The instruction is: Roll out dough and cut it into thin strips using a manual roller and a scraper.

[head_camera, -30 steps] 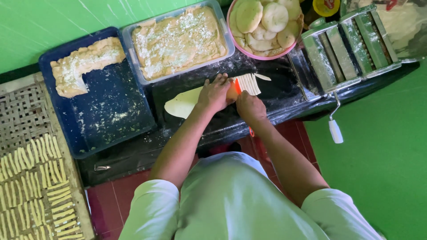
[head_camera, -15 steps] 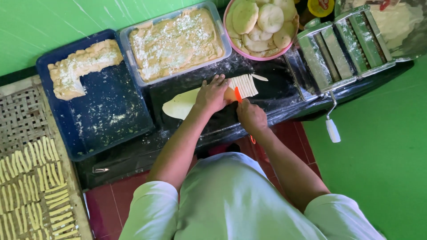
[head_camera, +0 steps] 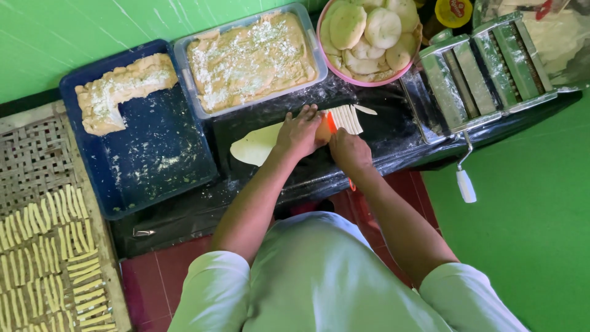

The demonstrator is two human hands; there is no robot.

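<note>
- Hands: left hand (head_camera: 299,130) lies flat, fingers spread, pressing down on the dough sheet (head_camera: 255,145); nothing gripped, it just pins the sheet.
- Right hand (head_camera: 348,150) is closed around an orange-handled cutter (head_camera: 331,123); the blade sits at the sheet's cut edge, right against the left fingertips.
- Dough sheet: pale, thin, oval, lying on the dark floured bench (head_camera: 393,132). Its uncut tail sticks out to the left of the left hand.
- Cut strips (head_camera: 347,118): a small fan of pale strips just right of the cutter, touching one another; one loose strip (head_camera: 365,109) lies slightly apart beyond them.
- Change over the last second: both hands have crept left along the sheet, the strip pile looks a bit wider and the uncut tail a bit shorter. Reads as slicing strip by strip, with a good part of the sheet still uncut.
- Behind the hands: clear tub (head_camera: 249,58) of floured dough slab; pink bowl (head_camera: 370,29) of round dough discs to its right.
- Left of the tub: blue tray (head_camera: 153,160), mostly bare and floury, with an L-shaped dough piece (head_camera: 117,92) in its far corner.
- Right: metal pasta roller (head_camera: 485,67), crank handle (head_camera: 466,181) hanging off the bench edge.
- Far left: woven rack (head_camera: 31,160) with rows of finished strips (head_camera: 43,258) laid out.
- Below: red tiled floor (head_camera: 147,270), green floor (head_camera: 522,233) to the right.
</note>
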